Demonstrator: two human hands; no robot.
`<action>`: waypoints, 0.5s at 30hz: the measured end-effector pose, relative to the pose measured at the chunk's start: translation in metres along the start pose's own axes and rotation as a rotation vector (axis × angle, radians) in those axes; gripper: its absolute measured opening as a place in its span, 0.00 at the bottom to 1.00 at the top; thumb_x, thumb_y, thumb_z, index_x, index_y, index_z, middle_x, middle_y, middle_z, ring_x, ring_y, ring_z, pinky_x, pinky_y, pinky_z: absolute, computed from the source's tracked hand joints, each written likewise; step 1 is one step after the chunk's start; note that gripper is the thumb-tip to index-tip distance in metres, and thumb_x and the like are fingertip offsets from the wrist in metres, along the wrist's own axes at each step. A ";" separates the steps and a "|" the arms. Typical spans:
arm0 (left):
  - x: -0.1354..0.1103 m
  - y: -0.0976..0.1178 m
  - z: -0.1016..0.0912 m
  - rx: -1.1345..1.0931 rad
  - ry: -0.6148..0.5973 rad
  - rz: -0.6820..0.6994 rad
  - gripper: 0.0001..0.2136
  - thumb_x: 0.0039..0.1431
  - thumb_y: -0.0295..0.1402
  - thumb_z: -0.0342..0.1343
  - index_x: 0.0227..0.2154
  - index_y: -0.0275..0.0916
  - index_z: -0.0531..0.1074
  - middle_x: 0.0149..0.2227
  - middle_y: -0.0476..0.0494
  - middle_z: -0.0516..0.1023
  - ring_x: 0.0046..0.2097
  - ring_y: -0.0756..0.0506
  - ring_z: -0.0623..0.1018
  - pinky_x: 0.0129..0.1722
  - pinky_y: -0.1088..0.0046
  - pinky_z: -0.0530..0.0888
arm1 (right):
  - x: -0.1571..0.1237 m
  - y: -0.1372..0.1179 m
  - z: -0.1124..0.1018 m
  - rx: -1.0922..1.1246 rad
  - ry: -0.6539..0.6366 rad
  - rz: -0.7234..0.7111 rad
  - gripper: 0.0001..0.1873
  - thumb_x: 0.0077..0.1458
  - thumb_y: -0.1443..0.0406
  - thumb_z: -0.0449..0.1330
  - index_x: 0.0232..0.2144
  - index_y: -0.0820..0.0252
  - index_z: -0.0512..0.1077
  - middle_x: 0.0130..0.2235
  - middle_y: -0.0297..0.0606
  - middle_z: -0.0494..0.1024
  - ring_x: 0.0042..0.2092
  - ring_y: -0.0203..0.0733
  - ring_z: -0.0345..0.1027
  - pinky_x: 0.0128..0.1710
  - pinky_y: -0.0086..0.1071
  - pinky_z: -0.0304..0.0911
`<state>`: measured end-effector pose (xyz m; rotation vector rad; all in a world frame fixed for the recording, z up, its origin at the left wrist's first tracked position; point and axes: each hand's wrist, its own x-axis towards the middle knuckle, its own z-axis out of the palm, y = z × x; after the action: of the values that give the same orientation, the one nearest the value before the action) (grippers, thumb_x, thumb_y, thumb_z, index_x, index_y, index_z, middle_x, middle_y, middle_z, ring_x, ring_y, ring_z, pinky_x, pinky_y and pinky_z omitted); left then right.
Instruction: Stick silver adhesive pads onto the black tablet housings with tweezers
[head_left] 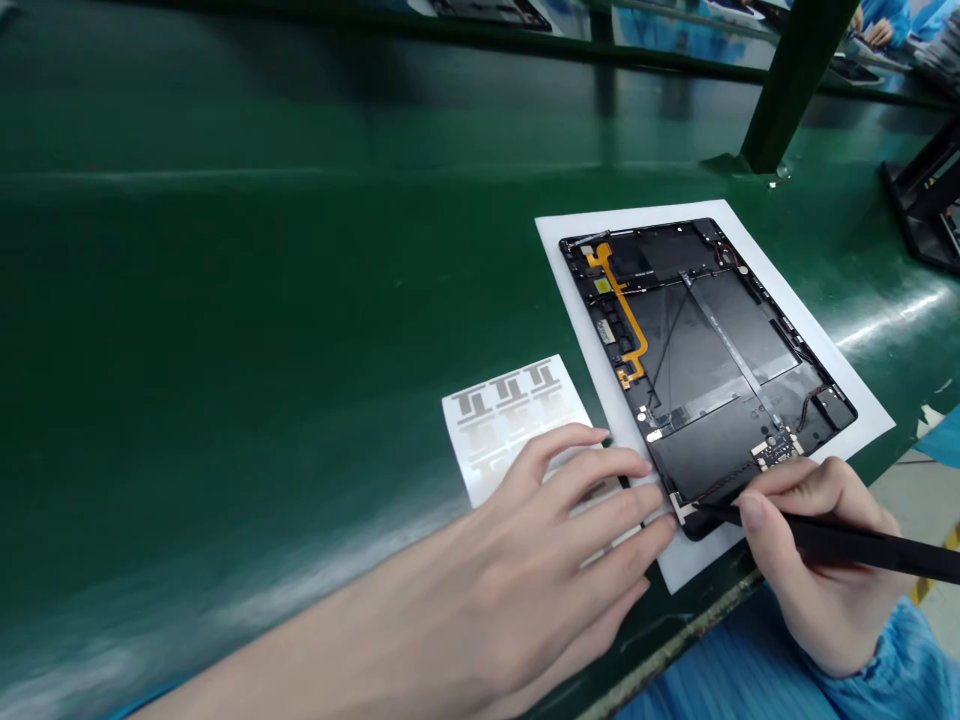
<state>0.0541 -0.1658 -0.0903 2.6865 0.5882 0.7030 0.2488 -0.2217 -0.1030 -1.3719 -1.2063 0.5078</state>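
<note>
Far left it's just a green workbench (300,250), then a sheet of printed die-cut labels (510,430) with my open left hand (570,540) lying flat over it, fingertips (664,530) reaching the near corner of an opened tablet (697,350). The tablet sits on white paper (825,340), orange flex cable (622,300) showing, long axis running away from me and tilted left. On the right, my right hand (817,540) pinches a black pen-shaped tool (847,535), its tip at that same corner. Both hands are close, right one slightly nearer.
</note>
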 end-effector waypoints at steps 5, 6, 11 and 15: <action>-0.001 -0.002 0.000 0.037 -0.014 0.022 0.16 0.74 0.29 0.41 0.41 0.39 0.76 0.40 0.49 0.81 0.48 0.42 0.75 0.57 0.59 0.62 | -0.002 -0.001 0.000 -0.030 -0.015 -0.007 0.11 0.52 0.70 0.66 0.23 0.55 0.69 0.25 0.25 0.79 0.23 0.31 0.69 0.24 0.27 0.61; -0.001 -0.002 0.001 0.040 -0.015 0.025 0.16 0.75 0.30 0.41 0.40 0.39 0.76 0.40 0.49 0.81 0.49 0.41 0.75 0.57 0.59 0.62 | -0.002 -0.001 0.000 -0.034 -0.018 -0.007 0.11 0.53 0.70 0.66 0.23 0.55 0.69 0.25 0.25 0.79 0.23 0.31 0.69 0.24 0.27 0.61; -0.003 -0.001 0.004 0.059 0.000 0.029 0.15 0.74 0.30 0.42 0.42 0.38 0.75 0.40 0.49 0.81 0.48 0.42 0.75 0.57 0.60 0.61 | -0.002 -0.002 -0.001 -0.047 -0.016 0.006 0.11 0.52 0.69 0.66 0.23 0.54 0.68 0.24 0.27 0.78 0.22 0.33 0.68 0.23 0.29 0.61; -0.004 -0.001 0.003 0.064 0.001 0.030 0.15 0.75 0.30 0.41 0.45 0.38 0.75 0.40 0.49 0.81 0.48 0.43 0.74 0.58 0.62 0.60 | -0.003 -0.003 0.000 -0.032 -0.011 0.022 0.12 0.52 0.69 0.67 0.23 0.54 0.68 0.24 0.27 0.78 0.22 0.32 0.68 0.23 0.30 0.60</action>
<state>0.0523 -0.1672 -0.0942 2.7597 0.5806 0.7049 0.2466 -0.2246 -0.1013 -1.4119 -1.2140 0.5141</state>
